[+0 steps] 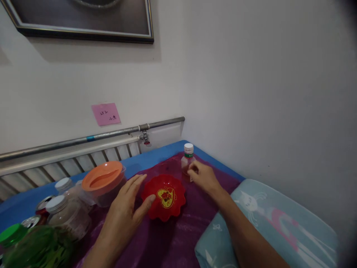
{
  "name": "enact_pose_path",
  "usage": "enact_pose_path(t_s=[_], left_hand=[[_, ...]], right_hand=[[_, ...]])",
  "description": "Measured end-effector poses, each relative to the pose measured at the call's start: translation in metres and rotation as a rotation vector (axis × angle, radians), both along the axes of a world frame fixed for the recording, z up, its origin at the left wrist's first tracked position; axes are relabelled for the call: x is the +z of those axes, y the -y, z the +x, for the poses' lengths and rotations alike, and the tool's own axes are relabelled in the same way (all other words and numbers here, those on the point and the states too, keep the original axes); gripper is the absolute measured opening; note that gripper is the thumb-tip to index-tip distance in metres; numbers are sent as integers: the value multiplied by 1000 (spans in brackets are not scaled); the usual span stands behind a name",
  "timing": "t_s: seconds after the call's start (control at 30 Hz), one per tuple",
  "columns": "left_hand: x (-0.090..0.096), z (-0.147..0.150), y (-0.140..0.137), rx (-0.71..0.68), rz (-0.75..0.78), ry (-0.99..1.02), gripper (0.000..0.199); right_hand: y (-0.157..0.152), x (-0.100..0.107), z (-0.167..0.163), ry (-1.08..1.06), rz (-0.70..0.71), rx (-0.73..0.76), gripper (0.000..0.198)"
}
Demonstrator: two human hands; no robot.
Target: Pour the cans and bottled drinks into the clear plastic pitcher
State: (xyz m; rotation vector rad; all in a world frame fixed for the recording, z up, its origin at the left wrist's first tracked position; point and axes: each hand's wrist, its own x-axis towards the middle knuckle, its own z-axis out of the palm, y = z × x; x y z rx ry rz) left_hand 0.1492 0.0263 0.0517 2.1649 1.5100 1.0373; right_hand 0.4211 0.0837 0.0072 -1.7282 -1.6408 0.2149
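A red scalloped dish [178,191] with a yellow heart-shaped design in its middle lies on the purple sheet. My left hand [126,206] is at the dish's left side, fingers stretched and thumb apart, with nothing in it. My right hand [205,176] is just right of the dish, its fingers pinched together. Something small and pale shows below the fingertips, too small to name. Right behind those fingers stands a clear bottle [189,152] with a white cap and a green band, upright. Whether the fingers touch the bottle I cannot tell.
On the left stand an orange-lidded container [102,176], clear jars with white lids [68,216], cans [31,222] and a green-capped container [36,245]. A light-blue patterned cushion or folded cloth [267,223] lies at right. Walls, a radiator [117,150] and a pipe [117,131] border the blue surface.
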Motion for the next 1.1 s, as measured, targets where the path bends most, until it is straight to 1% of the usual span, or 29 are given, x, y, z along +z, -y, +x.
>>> enact_pose_path(t_s=[0.07, 0.13, 0.2, 0.27, 0.4, 0.57, 0.63, 0.7, 0.8, 0.87, 0.93, 0.97, 1.1], left_hand=[[-2, 1, 0, -12, 1, -21, 58], [-3, 2, -1, -25, -6, -42, 57], [-4, 3, -1, -38, -20, -62, 56], [-4, 4, -1, -47, -34, -71, 58], [-4, 5, 1, -51, -57, -66, 60], [-1, 5, 3, -57, -63, -61, 61], [-1, 6, 3, -66, -62, -60, 60], [-1, 6, 3, -68, -54, -57, 59], [1, 6, 4, -52, -46, -49, 58], [6, 1, 7, -33, -44, -30, 57], [15, -8, 12, 24, -40, 14, 54], [21, -15, 15, 85, -32, 42, 54], [43, -48, 26, 474, 32, 147, 64]], right_hand=[[4, -4, -2, 96, -153, 73, 9], [4, -12, -3, 181, -275, 103, 9], [0, -19, -4, 244, -359, 110, 10], [-5, -24, -4, 289, -406, 107, 13], [-13, -31, -4, 343, -428, 83, 28], [-23, -47, 0, 338, -414, 96, 56], [-26, -51, 1, 330, -410, 100, 57], [-28, -53, 1, 320, -405, 96, 54], [-28, -53, 0, 303, -370, 82, 50], [-29, -52, -1, 289, -339, 68, 49], [-31, -51, -1, 274, -313, 56, 48], [-32, -51, -2, 266, -301, 53, 48], [-37, -51, -3, 233, -263, 93, 46]])
